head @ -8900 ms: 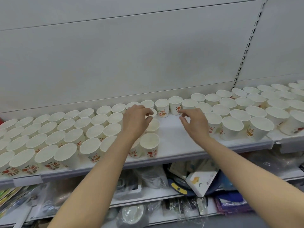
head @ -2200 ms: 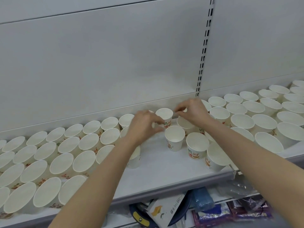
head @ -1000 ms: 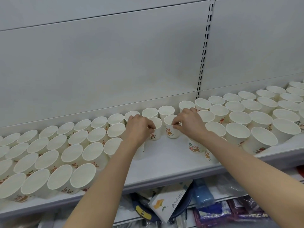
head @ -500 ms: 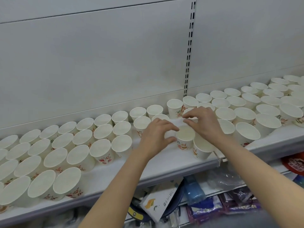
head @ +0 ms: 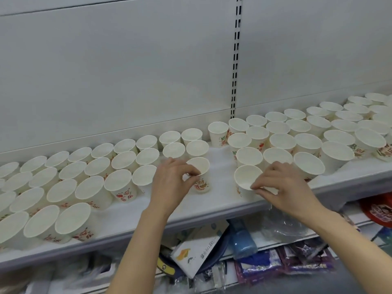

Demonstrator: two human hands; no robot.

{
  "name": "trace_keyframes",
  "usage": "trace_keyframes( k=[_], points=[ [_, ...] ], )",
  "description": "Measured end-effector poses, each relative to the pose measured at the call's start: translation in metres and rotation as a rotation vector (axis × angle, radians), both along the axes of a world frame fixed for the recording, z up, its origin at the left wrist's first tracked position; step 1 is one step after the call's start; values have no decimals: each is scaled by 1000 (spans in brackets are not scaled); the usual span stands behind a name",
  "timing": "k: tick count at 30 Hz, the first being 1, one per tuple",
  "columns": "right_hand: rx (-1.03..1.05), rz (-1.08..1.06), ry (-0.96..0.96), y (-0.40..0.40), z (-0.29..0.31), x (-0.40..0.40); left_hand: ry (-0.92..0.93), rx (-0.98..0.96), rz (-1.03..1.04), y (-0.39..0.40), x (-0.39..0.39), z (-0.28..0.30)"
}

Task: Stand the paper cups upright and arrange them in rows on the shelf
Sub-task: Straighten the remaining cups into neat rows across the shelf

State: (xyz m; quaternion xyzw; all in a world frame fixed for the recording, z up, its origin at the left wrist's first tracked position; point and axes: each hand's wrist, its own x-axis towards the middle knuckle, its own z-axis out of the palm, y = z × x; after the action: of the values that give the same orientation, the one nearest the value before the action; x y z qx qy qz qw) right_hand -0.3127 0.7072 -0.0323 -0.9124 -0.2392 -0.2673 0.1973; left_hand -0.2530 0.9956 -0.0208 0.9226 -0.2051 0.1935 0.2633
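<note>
Several white paper cups with red and green print stand upright in rows along the white shelf [head: 214, 205]. My left hand [head: 170, 184] pinches the rim of one upright cup [head: 201, 172] at the right end of the left group. My right hand [head: 280, 185] pinches the near rim of another upright cup [head: 246, 177] at the front left of the right group. Between these two cups lies a strip of bare shelf. A single cup [head: 218, 130] stands at the back of that strip.
A white back panel with a slotted upright [head: 235, 66] rises behind the cups. Below the shelf's front edge, a lower shelf holds packaged goods, a white box [head: 197, 251], blue and purple packets and a red item [head: 379, 209] at the right.
Both hands have come forward and apart. The left now holds a cup at the left group's edge, the right a front cup of the right group. The view shifted slightly.
</note>
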Motion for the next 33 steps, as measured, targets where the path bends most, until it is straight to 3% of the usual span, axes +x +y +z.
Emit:
trace_keyframes(
  k=[7,10,15,23,33],
  points=[
    [118,83,-38,55,-3,24,12,92,164,27,-7,-1],
    [95,63,-46,79,-6,40,36,90,134,23,-5,-1],
    [166,-13,98,89,-12,49,17,109,75,28,-6,3],
    [-18,-95,195,85,11,47,61,310,14,45,-4,15],
    [9,-174,210,112,9,43,54,385,44,45,1,21]
  ],
)
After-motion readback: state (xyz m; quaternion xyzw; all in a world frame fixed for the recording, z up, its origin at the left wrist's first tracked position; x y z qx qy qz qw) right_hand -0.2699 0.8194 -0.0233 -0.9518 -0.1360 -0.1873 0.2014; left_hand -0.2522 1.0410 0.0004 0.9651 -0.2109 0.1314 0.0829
